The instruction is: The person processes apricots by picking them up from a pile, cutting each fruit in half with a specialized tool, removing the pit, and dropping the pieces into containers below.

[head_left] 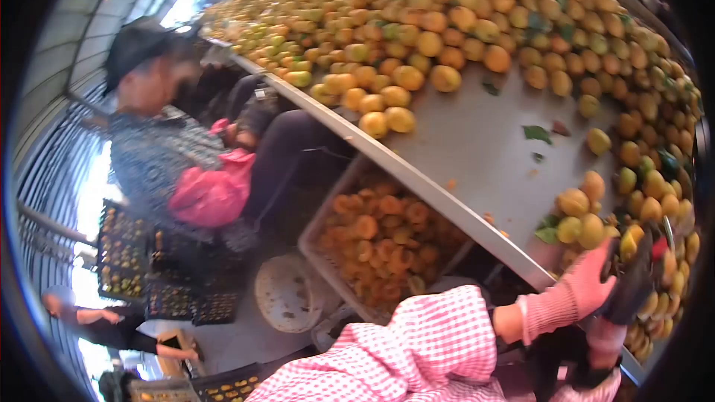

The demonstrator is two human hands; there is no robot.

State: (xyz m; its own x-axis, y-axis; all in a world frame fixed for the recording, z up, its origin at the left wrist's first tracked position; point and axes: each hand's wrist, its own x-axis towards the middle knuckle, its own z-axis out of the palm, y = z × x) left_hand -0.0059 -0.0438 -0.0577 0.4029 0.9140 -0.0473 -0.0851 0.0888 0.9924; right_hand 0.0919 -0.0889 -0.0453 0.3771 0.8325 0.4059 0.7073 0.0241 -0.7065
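My left hand [585, 286], in a pink knit glove, is at the lower right, at the edge of the fruit-covered table [477, 134]. Its fingers are closed around an apricot [632, 241]. Close beside it, my right hand [631, 283] shows the dark coated side of its glove. Those fingers are curled around a small tool with a red handle [659, 247] and a thin metal end [668, 232]. More apricots [581, 216] lie just beyond both hands. The pink checkered sleeve [417, 342] covers my left arm.
A crate of opened apricots [380, 238] stands below the table edge, beside a whitish bucket [287, 294]. A seated person [171, 141] with a pink cloth is at left. Stacked black trays [123, 253] hold fruit; another person [112, 327] is behind. Leaves [536, 132] lie on the table.
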